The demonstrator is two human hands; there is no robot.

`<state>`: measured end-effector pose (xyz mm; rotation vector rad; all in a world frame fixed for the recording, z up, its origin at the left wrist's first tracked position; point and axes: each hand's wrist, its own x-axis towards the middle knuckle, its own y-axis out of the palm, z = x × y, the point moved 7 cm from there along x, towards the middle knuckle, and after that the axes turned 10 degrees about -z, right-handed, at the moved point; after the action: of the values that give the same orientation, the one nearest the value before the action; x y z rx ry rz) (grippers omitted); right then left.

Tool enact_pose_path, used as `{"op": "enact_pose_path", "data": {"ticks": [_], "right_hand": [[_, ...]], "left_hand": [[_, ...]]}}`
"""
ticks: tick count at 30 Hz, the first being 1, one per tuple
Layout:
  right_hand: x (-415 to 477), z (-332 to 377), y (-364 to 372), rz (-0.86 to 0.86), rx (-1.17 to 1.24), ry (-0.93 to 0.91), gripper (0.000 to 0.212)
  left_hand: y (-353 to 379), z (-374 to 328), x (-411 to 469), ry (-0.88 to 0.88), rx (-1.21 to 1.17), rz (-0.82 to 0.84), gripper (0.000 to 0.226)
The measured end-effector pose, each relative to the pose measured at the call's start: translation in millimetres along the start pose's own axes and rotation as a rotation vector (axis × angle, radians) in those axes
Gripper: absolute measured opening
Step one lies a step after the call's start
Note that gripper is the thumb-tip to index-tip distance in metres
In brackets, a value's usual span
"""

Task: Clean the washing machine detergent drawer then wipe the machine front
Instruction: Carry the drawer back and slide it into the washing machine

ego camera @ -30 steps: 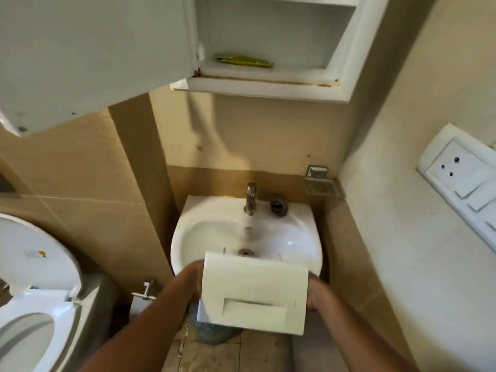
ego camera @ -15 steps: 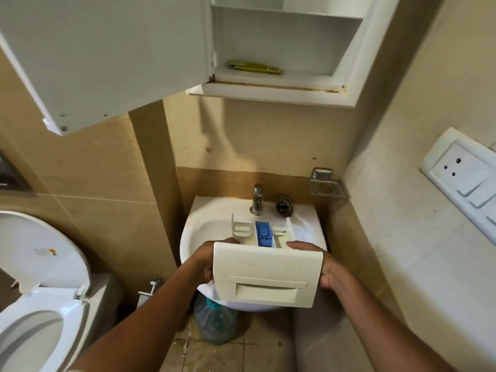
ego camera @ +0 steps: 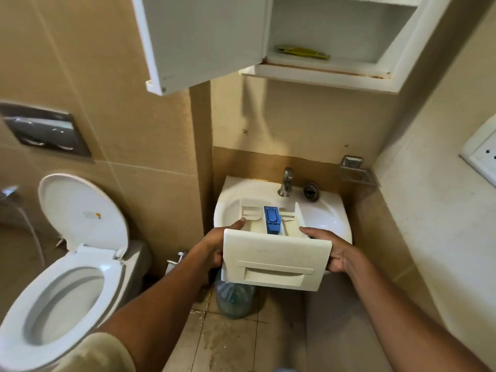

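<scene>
Here, the detergent drawer (ego camera: 273, 260) was held over the sink (ego camera: 330, 218), gripped by the left hand (ego camera: 214, 249) and right hand (ego camera: 336, 253). Rinsing was judged pending; the machine front, unseen, remained unwiped.

You're standing in a small home bathroom, tiled in beige from wall to floor. To your left sits a white toilet (ego camera: 64, 267) with its lid up and a metal flush plate (ego camera: 45, 130) set in the wall above it. Straight ahead is a little white washbasin (ego camera: 332, 218) with a chrome tap (ego camera: 286, 181), a wall soap holder (ego camera: 355, 170) beside it and an open white wall cabinet (ego camera: 322, 73) overhead
</scene>
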<state>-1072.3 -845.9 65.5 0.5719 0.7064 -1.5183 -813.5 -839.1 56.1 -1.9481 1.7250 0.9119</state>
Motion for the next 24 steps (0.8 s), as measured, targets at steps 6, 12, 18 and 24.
{"op": "enact_pose_path", "data": {"ticks": [6, 12, 18, 24], "right_hand": [[-14, -21, 61, 0.139, -0.097, -0.015, 0.034], [-43, -69, 136, 0.312, -0.274, 0.017, 0.045], [-98, -147, 224, 0.504, -0.455, 0.049, 0.044], [-181, -223, 318, 0.705, -0.655, 0.048, 0.041]], "left_hand": [[-66, 54, -38, 0.009, -0.113, -0.138, 0.058], [-133, 143, -114, 0.055, -0.359, -0.383, 0.046], [-195, 243, -213, 0.108, -0.604, -0.585, 0.045], [-255, 343, -318, 0.097, -0.799, -0.799, 0.051]]}}
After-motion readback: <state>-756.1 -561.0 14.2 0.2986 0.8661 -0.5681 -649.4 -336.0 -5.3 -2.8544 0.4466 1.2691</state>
